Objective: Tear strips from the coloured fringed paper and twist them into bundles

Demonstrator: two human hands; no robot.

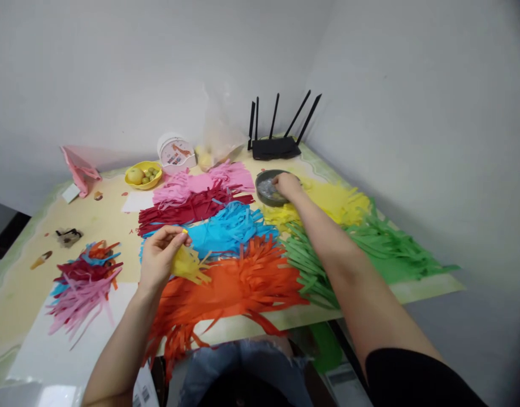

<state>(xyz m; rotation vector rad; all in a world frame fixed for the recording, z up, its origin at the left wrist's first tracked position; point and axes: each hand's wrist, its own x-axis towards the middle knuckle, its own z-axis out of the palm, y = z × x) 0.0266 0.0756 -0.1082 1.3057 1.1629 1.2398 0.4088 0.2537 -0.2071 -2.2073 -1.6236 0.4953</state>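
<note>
Nearest the camera, a black sleeve [412,376] is covering the right upper arm at the frame's lower edge. The left hand [158,257] is pinching a yellow fringed paper piece [184,264], thumb and fingers together, above the orange fringed paper [230,280]. The right hand [287,186] is reaching into a dark grey bowl [269,199] containing clear material [266,186]; whether its fingers are closing on anything cannot be told. A multicoloured fringed bundle [84,274] is lying to the left, partly over a white sheet [39,350]. The step in hand appears to be picking from the bowl while keeping the yellow piece secured. The next move seems to be calling for a fine fingertip grip and a lift clear of the rim.
</note>
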